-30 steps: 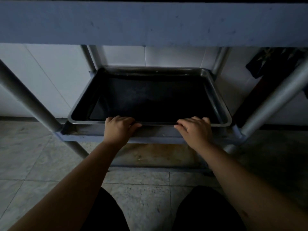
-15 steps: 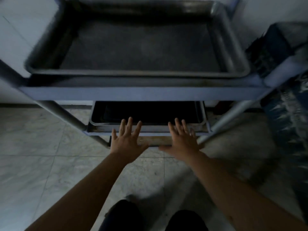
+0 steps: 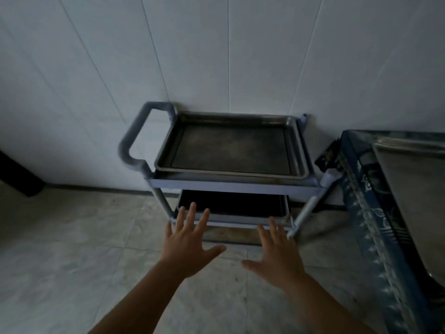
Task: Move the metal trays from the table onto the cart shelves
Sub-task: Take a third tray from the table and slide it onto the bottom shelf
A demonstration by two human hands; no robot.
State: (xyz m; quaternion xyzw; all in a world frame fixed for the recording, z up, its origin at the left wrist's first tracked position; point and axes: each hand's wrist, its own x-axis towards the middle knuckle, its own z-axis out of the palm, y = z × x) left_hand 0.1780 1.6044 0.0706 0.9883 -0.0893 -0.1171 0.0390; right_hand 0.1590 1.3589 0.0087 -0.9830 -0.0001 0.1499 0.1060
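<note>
A grey cart [image 3: 134,143] stands against the white wall. One metal tray [image 3: 231,148] lies on its top shelf. A second, darker tray [image 3: 231,203] sits on the shelf below, mostly in shadow. My left hand [image 3: 190,244] and my right hand [image 3: 277,254] hover in front of the cart, fingers spread, palms down, holding nothing and touching nothing. At the right edge another metal tray [image 3: 414,189] rests on a table with a blue patterned cloth [image 3: 366,213].
The floor is pale marbled tile. A dark object [image 3: 19,177] leans at the wall on the far left. The table's corner sits close to the cart's right leg [image 3: 305,210].
My hands let go of the lower tray's rim and opened. My view rose and pulled back, so the whole cart and the table at right now show.
</note>
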